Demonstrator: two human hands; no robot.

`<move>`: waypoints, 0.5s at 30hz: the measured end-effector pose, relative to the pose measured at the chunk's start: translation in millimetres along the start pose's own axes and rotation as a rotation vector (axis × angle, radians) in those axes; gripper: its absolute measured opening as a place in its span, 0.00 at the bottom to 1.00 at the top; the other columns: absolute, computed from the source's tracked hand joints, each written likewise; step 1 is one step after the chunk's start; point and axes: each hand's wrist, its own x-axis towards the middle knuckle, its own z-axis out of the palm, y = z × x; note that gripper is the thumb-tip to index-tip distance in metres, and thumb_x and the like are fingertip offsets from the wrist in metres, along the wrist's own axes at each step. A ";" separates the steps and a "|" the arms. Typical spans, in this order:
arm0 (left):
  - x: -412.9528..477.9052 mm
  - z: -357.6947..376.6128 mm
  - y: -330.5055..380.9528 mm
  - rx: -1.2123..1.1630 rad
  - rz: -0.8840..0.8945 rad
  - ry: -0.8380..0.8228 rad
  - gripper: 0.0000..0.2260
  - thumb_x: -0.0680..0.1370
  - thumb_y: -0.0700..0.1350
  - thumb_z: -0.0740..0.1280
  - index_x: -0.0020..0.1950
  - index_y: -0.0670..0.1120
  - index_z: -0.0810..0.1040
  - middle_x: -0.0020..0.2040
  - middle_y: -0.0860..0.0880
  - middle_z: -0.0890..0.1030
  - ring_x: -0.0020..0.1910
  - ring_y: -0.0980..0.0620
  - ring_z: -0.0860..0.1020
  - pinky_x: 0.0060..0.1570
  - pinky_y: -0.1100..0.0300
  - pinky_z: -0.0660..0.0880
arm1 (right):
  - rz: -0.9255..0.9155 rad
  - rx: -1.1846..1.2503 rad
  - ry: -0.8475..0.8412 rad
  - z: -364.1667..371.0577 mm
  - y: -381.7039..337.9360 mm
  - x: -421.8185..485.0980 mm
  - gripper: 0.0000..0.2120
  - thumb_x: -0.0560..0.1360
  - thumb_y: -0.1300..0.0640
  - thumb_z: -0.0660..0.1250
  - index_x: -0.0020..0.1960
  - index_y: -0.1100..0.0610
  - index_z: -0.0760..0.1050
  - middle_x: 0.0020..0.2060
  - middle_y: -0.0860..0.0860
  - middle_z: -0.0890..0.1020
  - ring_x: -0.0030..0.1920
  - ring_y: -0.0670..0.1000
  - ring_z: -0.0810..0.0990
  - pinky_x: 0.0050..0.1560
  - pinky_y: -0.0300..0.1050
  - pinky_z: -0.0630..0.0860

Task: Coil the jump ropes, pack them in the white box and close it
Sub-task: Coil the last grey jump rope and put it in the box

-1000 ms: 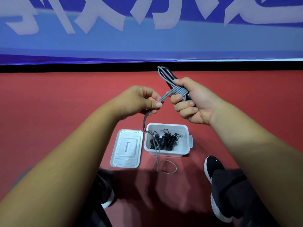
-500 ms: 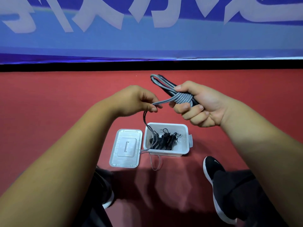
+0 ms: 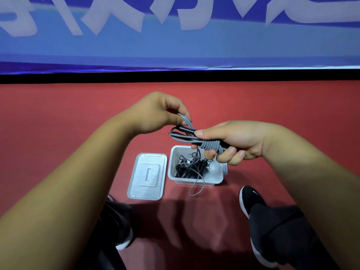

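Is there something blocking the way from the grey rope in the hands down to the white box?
Nothing visible blocks the grey rope. The lid lies beside the white box, which holds black ropes with room left.

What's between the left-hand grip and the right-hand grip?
In the head view, loops of the grey jump rope and its black handle bridge them: the left-hand grip pinches one loop, and the right-hand grip holds the wrapped bundle.

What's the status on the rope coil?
Right grip holds the grey jump rope bundle; left grip pinches a loose loop. Slack trails over the white box, lid off beside it. Nothing in the way.
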 end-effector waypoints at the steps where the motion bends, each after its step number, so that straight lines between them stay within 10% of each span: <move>1: -0.3 0.1 -0.2 0.060 0.009 0.004 0.07 0.77 0.38 0.75 0.50 0.50 0.88 0.46 0.52 0.88 0.48 0.53 0.85 0.56 0.53 0.81 | -0.002 -0.016 0.060 0.3 0.4 2.7 0.20 0.81 0.41 0.67 0.63 0.54 0.79 0.37 0.52 0.72 0.25 0.44 0.55 0.24 0.35 0.49; 8: -4.2 18.9 -5.1 0.448 0.187 0.025 0.21 0.77 0.37 0.73 0.66 0.55 0.84 0.50 0.53 0.82 0.49 0.57 0.78 0.54 0.60 0.74 | -0.070 0.012 0.415 -3.5 7.7 21.6 0.28 0.82 0.33 0.62 0.62 0.59 0.73 0.35 0.52 0.78 0.27 0.46 0.62 0.24 0.34 0.57; 15: -10.0 39.4 -0.6 0.177 0.002 0.139 0.21 0.76 0.35 0.75 0.63 0.56 0.84 0.50 0.56 0.87 0.50 0.60 0.84 0.56 0.58 0.80 | -0.195 0.062 0.566 -7.7 3.3 26.2 0.28 0.81 0.31 0.62 0.57 0.57 0.75 0.38 0.54 0.78 0.26 0.47 0.63 0.25 0.36 0.59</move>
